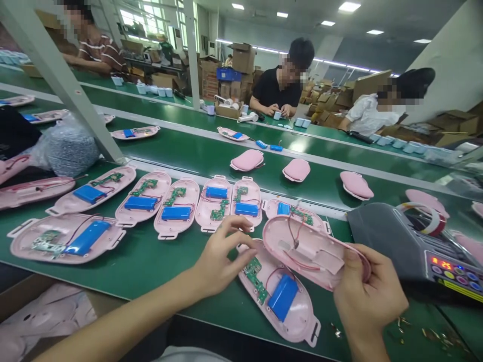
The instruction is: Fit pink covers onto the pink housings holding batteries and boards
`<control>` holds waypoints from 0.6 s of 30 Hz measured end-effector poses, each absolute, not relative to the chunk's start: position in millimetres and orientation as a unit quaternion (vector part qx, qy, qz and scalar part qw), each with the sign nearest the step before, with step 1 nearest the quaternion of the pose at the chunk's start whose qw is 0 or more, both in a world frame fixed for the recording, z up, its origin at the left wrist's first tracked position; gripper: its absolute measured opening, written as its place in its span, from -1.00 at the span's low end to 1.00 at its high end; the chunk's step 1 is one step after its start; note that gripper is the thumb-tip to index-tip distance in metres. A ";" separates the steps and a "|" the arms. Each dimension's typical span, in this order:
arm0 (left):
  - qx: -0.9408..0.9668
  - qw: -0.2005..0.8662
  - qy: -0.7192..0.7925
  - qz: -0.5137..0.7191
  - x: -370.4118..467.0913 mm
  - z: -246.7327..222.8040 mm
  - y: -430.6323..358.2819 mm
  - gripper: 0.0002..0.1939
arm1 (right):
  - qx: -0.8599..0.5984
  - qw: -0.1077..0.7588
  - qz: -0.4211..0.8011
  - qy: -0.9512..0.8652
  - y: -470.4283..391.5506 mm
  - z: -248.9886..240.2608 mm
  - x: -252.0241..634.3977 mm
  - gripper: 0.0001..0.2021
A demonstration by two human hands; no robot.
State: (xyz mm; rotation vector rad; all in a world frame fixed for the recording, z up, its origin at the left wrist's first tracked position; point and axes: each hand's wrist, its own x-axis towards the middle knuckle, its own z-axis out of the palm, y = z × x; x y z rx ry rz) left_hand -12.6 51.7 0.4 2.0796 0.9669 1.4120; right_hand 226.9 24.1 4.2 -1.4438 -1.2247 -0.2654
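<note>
My right hand (368, 286) grips the right end of a pink plastic shell half (324, 254), tilted so its hollow inside with thin red wires shows. Below it on the green bench lies a second pink shell half (298, 327), holding a green circuit board (255, 281) and a blue battery pack (283, 297). My left hand (226, 254) reaches over the left edge of that lower shell, fingers apart and bent, with nothing seen between them. Whether its fingertips touch the shell, I cannot tell.
Several pink shells with boards and batteries (175, 213) line the bench to the left. A dark tape dispenser (396, 251) stands at right, near small metal parts (437, 337). Closed pink shells (247, 160) sit on the belt beyond. Co-workers (277, 85) sit across.
</note>
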 end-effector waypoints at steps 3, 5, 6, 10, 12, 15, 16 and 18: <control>0.745 0.237 0.339 0.524 -9.3 -0.7 52.0 -0.91 | -0.596 0.571 -0.049 -0.562 27.4 3.8 222.5 -0.65; 0.697 0.306 0.354 0.543 -6.2 -1.8 53.0 -0.94 | -0.585 0.579 -0.009 -0.568 29.7 0.1 221.1 -0.65; 0.657 0.366 0.363 0.550 -5.1 -2.2 53.8 -0.92 | -0.584 0.580 0.001 -0.569 31.0 -1.4 220.9 -0.65; 0.480 0.598 0.389 0.511 -4.5 -1.8 59.1 -0.58 | -0.563 0.521 -0.016 -0.641 38.6 8.8 212.9 -0.65; 0.467 0.629 0.397 0.478 -4.9 -1.0 61.2 -0.57 | -0.525 0.454 -0.048 -0.718 46.5 24.5 198.6 -0.58; 0.471 0.621 0.397 0.485 -4.8 -1.2 62.0 -0.57 | -0.475 0.329 -0.045 -0.815 66.7 47.8 172.9 -0.41; 0.466 0.618 0.397 0.493 -4.9 -1.8 62.0 -0.58 | -0.472 0.279 -0.007 -0.836 74.8 52.9 167.6 -0.47; 0.453 0.614 0.407 0.502 -6.0 -3.5 62.0 -0.60 | -0.486 0.189 0.109 -0.846 89.4 58.1 166.4 -0.60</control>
